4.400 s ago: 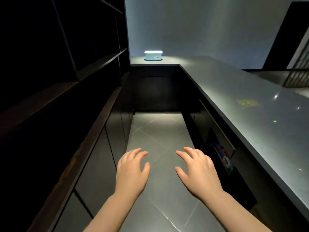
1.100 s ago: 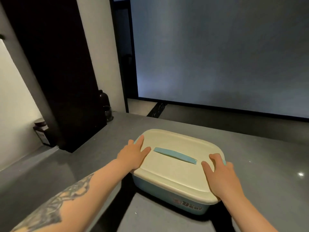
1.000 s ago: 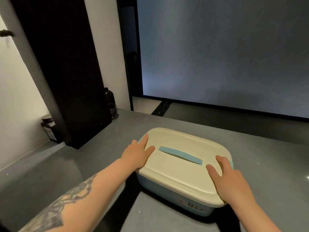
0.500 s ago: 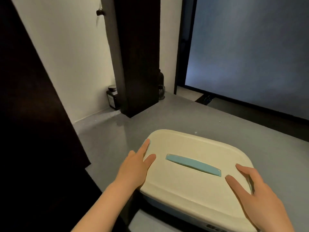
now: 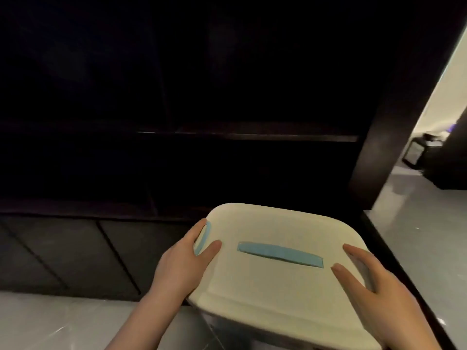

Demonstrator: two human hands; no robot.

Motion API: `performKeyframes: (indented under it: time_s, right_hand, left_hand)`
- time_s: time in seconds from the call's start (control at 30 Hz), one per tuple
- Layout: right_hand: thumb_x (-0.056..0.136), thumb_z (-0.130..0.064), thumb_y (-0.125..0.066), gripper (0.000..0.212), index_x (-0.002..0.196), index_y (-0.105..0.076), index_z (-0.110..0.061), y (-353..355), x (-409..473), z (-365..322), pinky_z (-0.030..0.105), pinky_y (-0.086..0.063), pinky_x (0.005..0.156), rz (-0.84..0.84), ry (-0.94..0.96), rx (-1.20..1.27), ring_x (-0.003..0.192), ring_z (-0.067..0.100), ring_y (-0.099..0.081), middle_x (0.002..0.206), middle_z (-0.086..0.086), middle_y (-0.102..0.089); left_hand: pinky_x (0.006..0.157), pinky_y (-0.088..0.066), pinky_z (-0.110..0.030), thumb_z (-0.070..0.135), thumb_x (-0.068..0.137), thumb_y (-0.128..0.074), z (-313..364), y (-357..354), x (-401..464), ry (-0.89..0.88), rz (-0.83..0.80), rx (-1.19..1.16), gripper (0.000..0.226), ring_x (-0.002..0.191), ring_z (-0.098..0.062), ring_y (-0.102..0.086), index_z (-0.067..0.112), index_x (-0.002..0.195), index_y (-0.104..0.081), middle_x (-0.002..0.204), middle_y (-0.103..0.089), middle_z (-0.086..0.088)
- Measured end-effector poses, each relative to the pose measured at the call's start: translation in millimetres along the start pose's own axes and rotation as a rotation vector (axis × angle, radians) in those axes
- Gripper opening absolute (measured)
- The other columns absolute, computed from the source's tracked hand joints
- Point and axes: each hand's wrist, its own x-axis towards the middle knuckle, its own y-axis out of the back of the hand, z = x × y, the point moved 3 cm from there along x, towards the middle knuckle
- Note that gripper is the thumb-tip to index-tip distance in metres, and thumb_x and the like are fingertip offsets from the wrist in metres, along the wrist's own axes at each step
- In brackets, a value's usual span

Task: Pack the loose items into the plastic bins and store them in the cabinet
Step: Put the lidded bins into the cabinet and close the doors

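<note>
Cream plastic forms the smooth, round-cornered lid [image 5: 278,281] of the bin [image 5: 227,332], whose long axis runs left to right across the view, with a flat pale-blue handle strip [image 5: 280,254] lying along it. The bin is carried in the air in front of the dark cabinet [image 5: 177,147], above the pale tiled floor [image 5: 50,322]. Its contents are hidden under the closed lid. The left hand [image 5: 182,263] grips the left end at a blue latch [image 5: 202,238], thumb on top. The right hand [image 5: 379,291] clasps the right end, thumb on the lid.
</note>
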Motion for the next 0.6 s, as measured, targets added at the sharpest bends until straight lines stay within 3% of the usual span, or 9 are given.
performKeyframes:
  time_s: [0.07, 0.17, 0.3, 0.43, 0.6]
  right_hand:
    - [0.075, -0.073, -0.045, 0.056, 0.129, -0.035, -0.057, -49, -10, -50, 0.031, -0.04, 0.079, -0.082, 0.114, -0.027, 0.087, 0.008, -0.044, 0.118, -0.006, -0.056]
    - [0.075, -0.073, -0.045, 0.059, 0.131, -0.032, -0.058, -117, -27, -124, 0.031, -0.038, 0.079, -0.229, 0.278, -0.004, 0.095, 0.011, -0.048, 0.127, -0.007, -0.052]
    - [0.076, -0.07, -0.05, 0.057, 0.13, -0.037, -0.057, -194, -52, -213, 0.034, -0.041, 0.081, -0.43, 0.465, 0.035, 0.112, 0.021, -0.053, 0.127, -0.005, -0.054]
    - [0.072, -0.072, -0.052, 0.059, 0.127, -0.038, -0.058, -257, -63, -295, 0.036, -0.043, 0.087, -0.574, 0.63, 0.07, 0.112, 0.018, -0.052, 0.123, -0.009, -0.055]
    - [0.069, -0.072, -0.055, 0.058, 0.124, -0.042, -0.058, -335, -70, -389, 0.035, -0.048, 0.086, -0.647, 0.822, 0.089, 0.111, 0.015, -0.053, 0.119, -0.011, -0.056]
  left_hand:
    - [0.082, -0.044, -0.032, 0.063, 0.079, -0.055, -50, 63, -24, 0.112, 0.117, 0.021, 0.06, 0.109, -0.017, -0.057, 0.053, 0.135, -0.033, 0.123, -0.058, 0.015]
    - [0.087, -0.045, -0.035, 0.06, 0.079, -0.058, -117, 143, -67, 0.248, 0.293, 0.02, 0.06, 0.11, -0.017, -0.055, 0.049, 0.134, -0.037, 0.126, -0.055, 0.015]
    - [0.075, -0.04, -0.033, 0.056, 0.08, -0.061, -186, 222, -118, 0.403, 0.504, 0.013, 0.056, 0.093, -0.016, -0.051, 0.046, 0.132, -0.042, 0.115, -0.055, 0.009]
    - [0.072, -0.04, -0.033, 0.056, 0.08, -0.06, -236, 272, -150, 0.541, 0.675, 0.004, 0.053, 0.089, -0.017, -0.052, 0.048, 0.129, -0.043, 0.105, -0.056, 0.006]
    - [0.074, -0.042, -0.032, 0.053, 0.079, -0.063, -283, 309, -164, 0.685, 0.845, 0.007, 0.051, 0.092, -0.017, -0.056, 0.044, 0.127, -0.047, 0.114, -0.061, 0.006]
